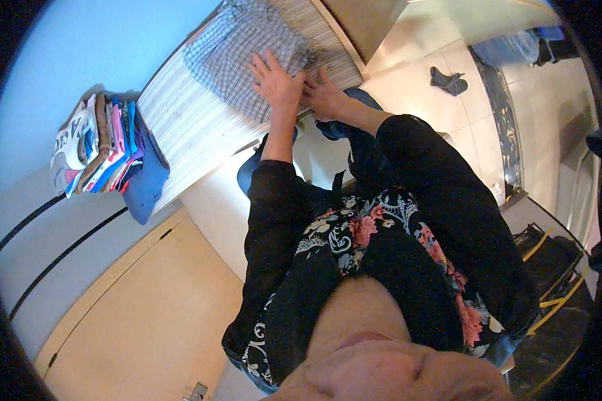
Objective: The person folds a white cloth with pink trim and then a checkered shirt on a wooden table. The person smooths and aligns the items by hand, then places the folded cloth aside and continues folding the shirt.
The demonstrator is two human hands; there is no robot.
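Observation:
A blue-and-grey checked cloth garment point(231, 65) lies spread on a striped, light-coloured tabletop point(180, 135). My left hand point(278, 85) rests flat on the garment with its fingers spread. Beside it, at the garment's near right edge, is my right hand point(326, 97), its fingers apart and their tips close to my left palm; whether they touch the cloth is hard to tell. On the left end of the table stands a stack of folded clothes point(105, 145) in many colours, with a blue cloth point(148, 175) at its side.
A pale wooden door point(155, 301) is at the lower left. Dark socks or a similar small cloth item point(449, 81) lie on the tiled floor point(431, 110) at the right. A dark rack with yellow strips point(547, 285) stands at the lower right. A clear plastic bag point(506, 49) is at the upper right.

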